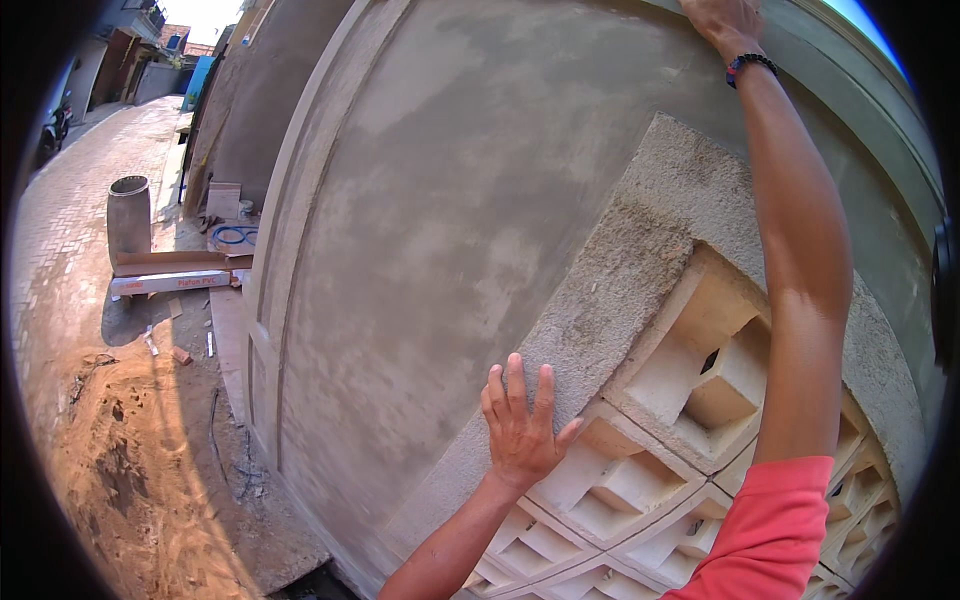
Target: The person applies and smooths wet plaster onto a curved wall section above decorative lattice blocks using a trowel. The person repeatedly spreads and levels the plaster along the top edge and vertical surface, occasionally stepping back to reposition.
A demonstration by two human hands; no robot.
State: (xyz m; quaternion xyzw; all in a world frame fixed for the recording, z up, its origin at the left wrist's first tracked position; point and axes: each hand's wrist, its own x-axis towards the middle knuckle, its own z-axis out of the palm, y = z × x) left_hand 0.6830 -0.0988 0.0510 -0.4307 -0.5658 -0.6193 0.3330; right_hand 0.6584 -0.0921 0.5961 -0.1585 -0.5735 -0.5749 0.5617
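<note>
Red-sleeved right arm [805,260] stretches up grey wall [430,220].

R arm [805,230] is sporting a coral-red short sleeve [765,525], looking plain — dk beaded bracelet [752,68] w/ red-blue bit is circling that wrist — L forearm [450,540] is showing bare.
</note>
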